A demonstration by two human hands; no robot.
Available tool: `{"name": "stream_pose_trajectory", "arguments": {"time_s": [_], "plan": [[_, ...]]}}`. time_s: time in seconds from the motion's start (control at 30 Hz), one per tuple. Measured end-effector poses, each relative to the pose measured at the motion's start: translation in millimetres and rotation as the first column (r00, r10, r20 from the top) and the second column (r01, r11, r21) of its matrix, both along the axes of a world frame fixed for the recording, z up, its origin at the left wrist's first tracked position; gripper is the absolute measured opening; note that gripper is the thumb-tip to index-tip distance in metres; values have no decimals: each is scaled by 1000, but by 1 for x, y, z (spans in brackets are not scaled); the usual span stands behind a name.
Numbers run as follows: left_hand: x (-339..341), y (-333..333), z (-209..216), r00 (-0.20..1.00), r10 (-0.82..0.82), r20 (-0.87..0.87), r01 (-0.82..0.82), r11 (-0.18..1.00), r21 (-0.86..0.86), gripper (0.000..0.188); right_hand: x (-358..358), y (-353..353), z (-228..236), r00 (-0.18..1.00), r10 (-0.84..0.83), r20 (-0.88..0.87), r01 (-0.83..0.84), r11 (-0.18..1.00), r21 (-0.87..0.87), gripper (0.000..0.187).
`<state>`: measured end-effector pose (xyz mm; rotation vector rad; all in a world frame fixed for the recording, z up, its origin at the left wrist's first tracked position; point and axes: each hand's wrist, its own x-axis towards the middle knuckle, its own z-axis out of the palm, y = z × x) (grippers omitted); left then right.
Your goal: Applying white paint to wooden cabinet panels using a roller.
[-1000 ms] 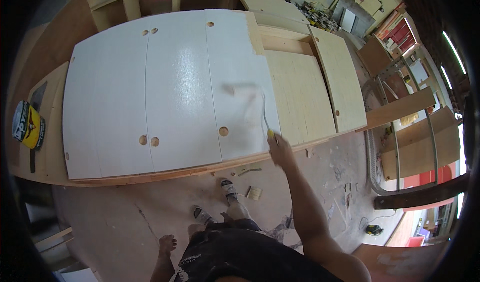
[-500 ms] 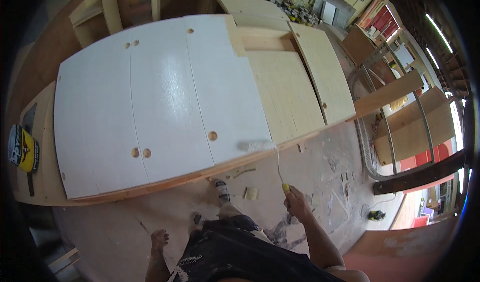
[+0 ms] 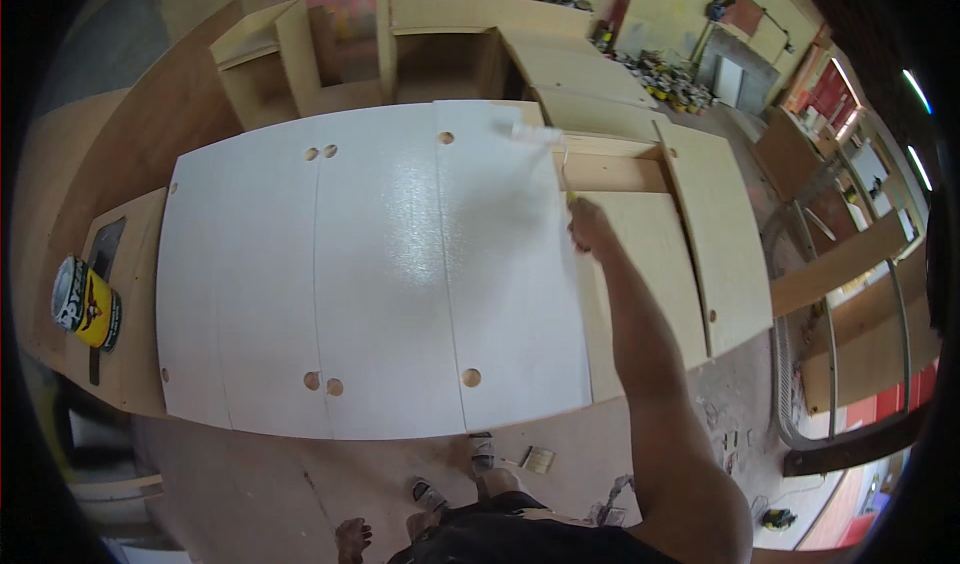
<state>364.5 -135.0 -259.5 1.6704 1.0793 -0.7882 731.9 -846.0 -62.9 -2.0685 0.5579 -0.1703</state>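
My right hand [image 3: 590, 228] is closed round the yellow handle of a paint roller [image 3: 536, 134], my arm stretched far across the work. The roller's white sleeve, a little blurred, rests at the far right corner of the white-painted panels [image 3: 380, 234], which lie side by side and have round holes near their ends. Wet paint shines on the middle panel. Right of the white stretch lies a bare wooden panel [image 3: 650, 264]. My left hand [image 3: 353, 541] hangs low near my body, holding nothing visible, its fingers curled loosely.
A yellow and black paint can [image 3: 87, 304] stands on a wooden board [image 3: 135, 354] at the left. Wooden cabinets [image 3: 440, 59] stand behind the panels. Another bare panel [image 3: 715, 234] and a metal-framed rack [image 3: 830, 364] are at the right. Scraps [image 3: 538, 459] lie on the floor.
My right hand has carried the roller from the near edge to the far edge of the white panels. The bare far corner strip now looks mostly white. The view has shifted.
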Motion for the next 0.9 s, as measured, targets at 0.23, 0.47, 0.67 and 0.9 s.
{"name": "stream_pose_trajectory", "arguments": {"time_s": [0.23, 0.47, 0.67, 0.9], "plan": [[-40, -54, 30, 997, 46, -64, -48, 998, -34, 31, 41, -26, 72, 992, -127, -25, 129, 958, 254, 37], [-70, 37, -87, 21, -981, 193, 855, 118, 506, 30, -161, 24, -4, 995, -63, -81, 60, 997, -47, 34], [33, -78, -39, 999, -53, 0, 53, 987, -155, 24, -278, 93, 38, 936, -221, -273, 266, 954, 137, 30], [49, -83, 15, 990, -102, 100, 115, 984, -135, 30, -53, 8, -16, 943, 135, 303, -64, 970, -235, 37]]}}
